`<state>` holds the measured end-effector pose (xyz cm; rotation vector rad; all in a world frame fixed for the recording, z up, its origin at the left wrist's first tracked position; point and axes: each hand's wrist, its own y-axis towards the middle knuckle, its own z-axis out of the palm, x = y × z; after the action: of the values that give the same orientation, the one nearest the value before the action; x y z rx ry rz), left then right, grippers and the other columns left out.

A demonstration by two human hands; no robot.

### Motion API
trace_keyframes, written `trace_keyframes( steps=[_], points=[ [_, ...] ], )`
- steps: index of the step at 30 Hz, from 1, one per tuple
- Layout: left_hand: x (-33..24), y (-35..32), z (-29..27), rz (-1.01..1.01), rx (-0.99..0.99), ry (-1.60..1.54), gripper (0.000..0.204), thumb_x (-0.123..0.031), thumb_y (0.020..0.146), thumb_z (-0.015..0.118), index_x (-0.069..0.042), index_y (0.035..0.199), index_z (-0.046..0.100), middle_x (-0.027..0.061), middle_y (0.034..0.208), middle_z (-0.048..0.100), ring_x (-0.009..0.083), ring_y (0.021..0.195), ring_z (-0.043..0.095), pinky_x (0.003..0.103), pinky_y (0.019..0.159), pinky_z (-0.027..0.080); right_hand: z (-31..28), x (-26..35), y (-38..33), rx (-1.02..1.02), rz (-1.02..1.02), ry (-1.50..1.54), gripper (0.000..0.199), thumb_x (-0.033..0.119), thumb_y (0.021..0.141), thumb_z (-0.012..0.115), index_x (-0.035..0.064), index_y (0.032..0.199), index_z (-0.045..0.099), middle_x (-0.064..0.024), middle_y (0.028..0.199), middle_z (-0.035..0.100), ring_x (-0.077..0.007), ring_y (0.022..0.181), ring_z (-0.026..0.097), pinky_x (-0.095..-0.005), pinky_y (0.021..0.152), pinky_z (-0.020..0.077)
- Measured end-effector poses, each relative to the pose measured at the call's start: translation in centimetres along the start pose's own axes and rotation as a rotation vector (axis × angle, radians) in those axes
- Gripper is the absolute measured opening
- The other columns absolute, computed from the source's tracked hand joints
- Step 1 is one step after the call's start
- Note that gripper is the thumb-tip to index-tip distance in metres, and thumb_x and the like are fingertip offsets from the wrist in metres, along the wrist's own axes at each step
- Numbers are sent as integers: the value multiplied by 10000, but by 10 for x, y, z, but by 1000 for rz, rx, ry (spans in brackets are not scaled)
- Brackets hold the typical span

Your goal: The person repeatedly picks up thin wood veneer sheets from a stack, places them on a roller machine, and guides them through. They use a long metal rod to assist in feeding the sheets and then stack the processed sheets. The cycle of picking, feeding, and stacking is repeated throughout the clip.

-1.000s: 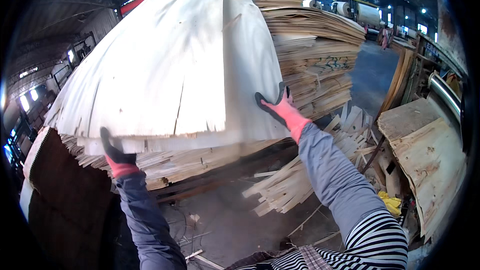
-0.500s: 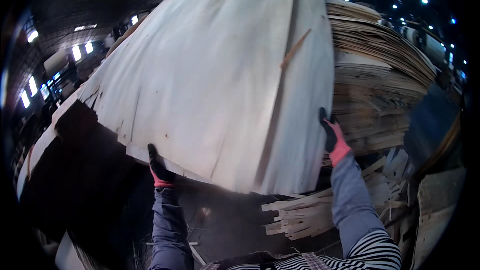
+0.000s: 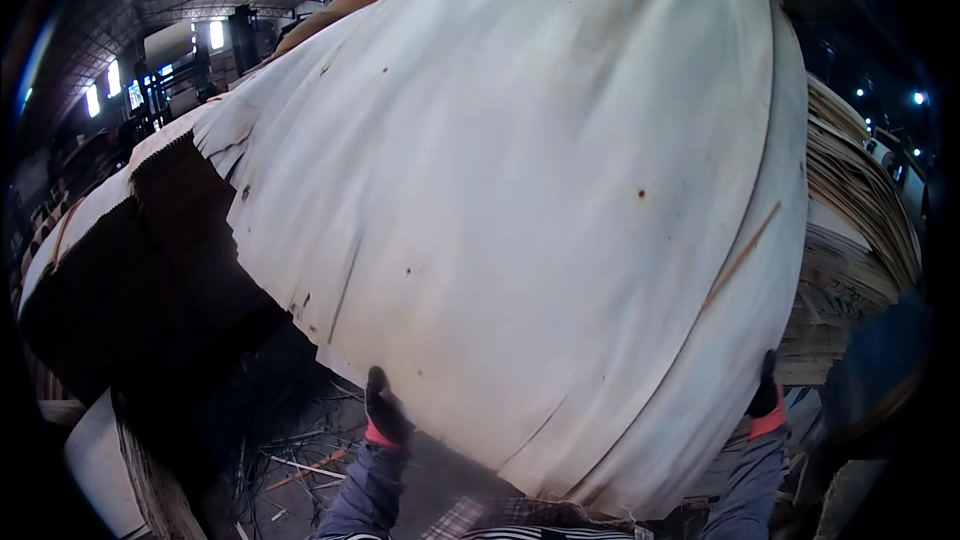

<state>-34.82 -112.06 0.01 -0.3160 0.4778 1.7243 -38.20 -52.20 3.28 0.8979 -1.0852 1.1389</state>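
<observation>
A large pale wood veneer sheet (image 3: 520, 190) fills the middle of the view, gently rippled, with small dark knots and a ragged left edge. My left hand (image 3: 386, 408), in a black and red glove, grips its near edge, thumb on top and the other fingers hidden beneath. At the right edge, my right hand (image 3: 767, 395) in a matching glove holds the same sheet, its fingers partly hidden. A narrow brown sliver (image 3: 742, 255) lies on the sheet near a long seam or overlapping edge on the right.
A tall stack of veneer sheets (image 3: 855, 200) stands at right. Another stack (image 3: 150, 230), dark on its near side, is at left. Thin wood scraps (image 3: 300, 465) litter the floor. A curved pale sheet bundle (image 3: 125, 470) stands at lower left.
The veneer sheet has come nearer and covers more of the view. Both hands appear lower and further right, still gripping it. The view has shifted, showing more of the left stack.
</observation>
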Motion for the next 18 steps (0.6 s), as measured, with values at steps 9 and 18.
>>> trace_keyframes(
  steps=[9, 18],
  points=[
    [10, 17, 47, 119, -40, -14, 602, -478, 830, 459, -68, 1261, 368, 95, 1234, 456, 260, 1107, 452, 408, 948, 347, 76, 51, 43, -40, -47, 31, 411, 268, 800, 582, 16, 1114, 498, -123, 1019, 555, -214, 928, 529, -299, 811, 421],
    [4, -48, 66, 183, -240, 447, 551, -464, 884, 379, -3, 1178, 450, 79, 1077, 539, 159, 947, 523, 277, 837, 418, 22, 68, -24, -118, -122, -84, 421, 259, 753, 629, 16, 1081, 527, -149, 1029, 550, -238, 955, 520, -319, 838, 400]
  ],
)
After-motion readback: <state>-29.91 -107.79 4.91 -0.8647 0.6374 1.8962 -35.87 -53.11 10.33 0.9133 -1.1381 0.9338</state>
